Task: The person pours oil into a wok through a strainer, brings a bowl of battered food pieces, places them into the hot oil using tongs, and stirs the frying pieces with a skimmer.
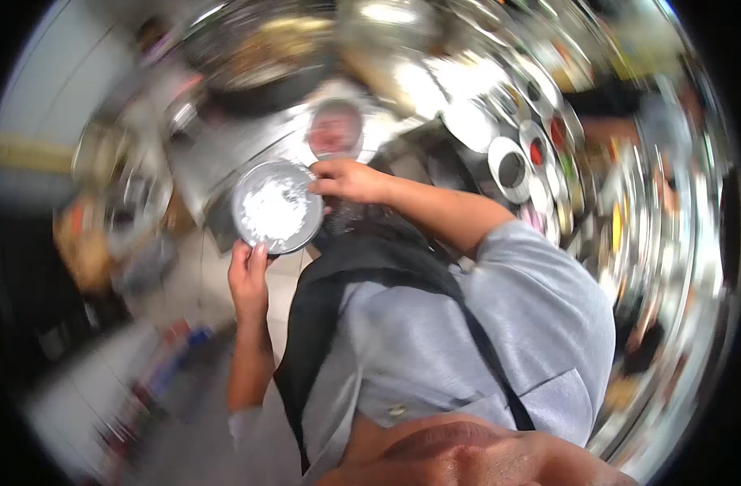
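A round grey metal bowl (312,229) is held between both my hands in front of my body. Inside it lies a loose white substance (273,209), too blurred to name. My left hand (250,275) grips the rim at the lower left, thumb over the edge. On the opposite side my right hand (346,180) pinches the rim, its underside fingers partly hidden. Just beyond the bowl stands a second round metal container (335,130) with reddish contents, near my right hand but apart from it.
A large dark wok (257,89) with blurred yellowish contents sits at the back. Several white-rimmed containers (510,170) of ingredients line the right side. A metal counter (216,146) spans the far left, and a tiled floor (180,275) shows below. Motion smears the edges.
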{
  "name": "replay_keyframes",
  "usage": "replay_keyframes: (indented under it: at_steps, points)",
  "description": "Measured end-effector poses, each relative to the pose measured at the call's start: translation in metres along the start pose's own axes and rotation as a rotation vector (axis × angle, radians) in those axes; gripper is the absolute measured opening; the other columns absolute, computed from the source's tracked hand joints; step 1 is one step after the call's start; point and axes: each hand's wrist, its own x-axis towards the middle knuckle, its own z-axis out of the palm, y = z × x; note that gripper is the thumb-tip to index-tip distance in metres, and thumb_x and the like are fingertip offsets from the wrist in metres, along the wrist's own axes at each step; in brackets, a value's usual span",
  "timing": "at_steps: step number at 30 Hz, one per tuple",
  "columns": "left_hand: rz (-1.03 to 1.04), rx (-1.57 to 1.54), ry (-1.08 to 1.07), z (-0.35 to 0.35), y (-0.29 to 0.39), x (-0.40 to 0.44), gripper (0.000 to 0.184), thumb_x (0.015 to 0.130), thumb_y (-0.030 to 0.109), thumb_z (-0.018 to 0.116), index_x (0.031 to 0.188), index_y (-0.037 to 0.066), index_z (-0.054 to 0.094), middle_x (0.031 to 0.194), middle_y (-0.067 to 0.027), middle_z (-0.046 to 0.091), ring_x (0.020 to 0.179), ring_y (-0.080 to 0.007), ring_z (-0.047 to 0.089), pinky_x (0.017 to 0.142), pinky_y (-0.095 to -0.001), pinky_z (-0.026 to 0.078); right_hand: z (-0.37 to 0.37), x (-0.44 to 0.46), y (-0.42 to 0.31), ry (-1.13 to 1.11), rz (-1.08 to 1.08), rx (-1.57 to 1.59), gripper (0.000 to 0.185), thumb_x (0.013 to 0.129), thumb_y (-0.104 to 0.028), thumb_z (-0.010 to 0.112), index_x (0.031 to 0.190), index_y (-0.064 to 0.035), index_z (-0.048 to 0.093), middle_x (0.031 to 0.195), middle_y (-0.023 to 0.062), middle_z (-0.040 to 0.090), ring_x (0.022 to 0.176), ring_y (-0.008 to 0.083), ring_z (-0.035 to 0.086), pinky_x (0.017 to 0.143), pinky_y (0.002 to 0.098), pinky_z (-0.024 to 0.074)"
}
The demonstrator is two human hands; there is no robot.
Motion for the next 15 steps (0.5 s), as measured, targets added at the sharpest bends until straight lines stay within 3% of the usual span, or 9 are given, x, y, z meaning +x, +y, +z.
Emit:
replay_keyframes:
  at_steps: [1, 2, 5, 7, 8, 9, 11, 14, 15]
  points:
    - [0.003, -0.076, -0.160, 0.017, -0.003, 0.011, 0.015, 0.098, 0.010, 0.051, 0.106, -0.002, 0.055, 0.109, -0.0070, 0.055, 0.095, -0.0134, 0.056, 0.081, -0.0274, 0.049, -0.017, -0.034, 0.012, 0.089, -0.005, 0.122, 0.026, 0.091, -0.026, 0.061, 0.098, -0.0008, 0.061, 0.086, 0.0129, 0.065, 0.073, 0.0191, 0.067, 0.064, 0.0335, 0.0531]
    - [-0.064, -0.111, -0.249, 0.040, 0.005, 0.012, 0.014, 0.098, 0.009, 0.051, 0.106, -0.001, 0.055, 0.110, -0.0079, 0.057, 0.098, -0.0153, 0.058, 0.082, -0.0289, 0.049, -0.027, -0.069, 0.033, 0.318, -0.138, -0.006, 0.028, 0.092, -0.027, 0.059, 0.088, 0.0002, 0.057, 0.076, 0.0079, 0.058, 0.073, 0.0154, 0.054, 0.067, 0.0325, 0.0457]
    - [-0.216, -0.020, -0.519, 0.089, 0.038, 0.004, 0.014, 0.097, 0.010, 0.051, 0.105, 0.000, 0.056, 0.110, -0.0092, 0.059, 0.101, -0.0174, 0.059, 0.083, -0.0306, 0.050, -0.026, -0.194, 0.057, 0.795, -0.118, -0.080, 0.031, 0.090, -0.029, 0.059, 0.087, 0.0010, 0.055, 0.072, 0.0127, 0.054, 0.069, 0.0182, 0.050, 0.064, 0.0378, 0.0425]
    - [-0.274, 0.103, -0.678, 0.116, 0.039, -0.007, 0.015, 0.096, 0.010, 0.052, 0.105, 0.000, 0.056, 0.109, -0.0097, 0.059, 0.101, -0.0176, 0.060, 0.083, -0.0308, 0.050, -0.015, -0.279, 0.077, 1.119, 0.061, 0.074, 0.029, 0.087, -0.029, 0.062, 0.087, -0.0002, 0.057, 0.072, 0.0121, 0.055, 0.067, 0.0172, 0.049, 0.064, 0.0356, 0.0426]
    - [-0.296, 0.157, -0.736, 0.133, 0.037, -0.013, 0.016, 0.096, 0.011, 0.052, 0.105, -0.001, 0.057, 0.109, -0.0099, 0.059, 0.101, -0.0177, 0.060, 0.083, -0.0309, 0.050, -0.001, -0.317, 0.091, 1.357, 0.030, 0.049, 0.027, 0.087, -0.028, 0.062, 0.088, -0.0008, 0.060, 0.072, 0.0091, 0.057, 0.066, 0.0150, 0.049, 0.063, 0.0332, 0.0427]
    - [-0.312, 0.211, -0.789, 0.147, 0.033, -0.017, 0.016, 0.095, 0.011, 0.052, 0.105, -0.001, 0.057, 0.108, -0.0102, 0.060, 0.100, -0.0177, 0.060, 0.083, -0.0309, 0.050, 0.011, -0.356, 0.109, 1.455, 0.164, 0.209, 0.030, 0.083, -0.028, 0.062, 0.095, -0.0012, 0.064, 0.080, 0.0145, 0.064, 0.072, 0.0225, 0.059, 0.068, 0.0374, 0.0475]
    - [-0.370, 0.319, -0.842, 0.164, 0.022, -0.002, 0.017, 0.094, 0.012, 0.053, 0.105, -0.001, 0.058, 0.107, -0.0107, 0.060, 0.100, -0.0179, 0.060, 0.082, -0.0311, 0.050, 0.023, -0.386, 0.132, 1.759, 0.179, 0.436, 0.031, 0.086, -0.029, 0.059, 0.089, 0.0025, 0.061, 0.077, 0.0145, 0.061, 0.073, 0.0198, 0.058, 0.069, 0.0354, 0.0455]
    - [-0.425, 0.466, -0.873, 0.174, 0.011, -0.011, 0.019, 0.093, 0.013, 0.054, 0.105, -0.001, 0.058, 0.106, -0.0114, 0.061, 0.099, -0.0182, 0.061, 0.082, -0.0313, 0.051, 0.077, -0.464, 0.188, 2.110, 0.452, 0.575, 0.030, 0.089, -0.029, 0.056, 0.084, 0.0001, 0.057, 0.075, 0.0106, 0.059, 0.071, 0.0169, 0.056, 0.067, 0.0339, 0.0475]
    - [-0.438, 0.513, -0.872, 0.174, 0.009, -0.015, 0.019, 0.093, 0.013, 0.054, 0.105, -0.001, 0.059, 0.105, -0.0116, 0.061, 0.099, -0.0183, 0.061, 0.082, -0.0314, 0.051, 0.095, -0.482, 0.205, 2.268, 0.082, 0.851, 0.020, 0.091, -0.023, 0.056, 0.093, -0.0036, 0.060, 0.087, 0.0068, 0.057, 0.077, 0.0161, 0.060, 0.059, 0.0296, 0.0472]
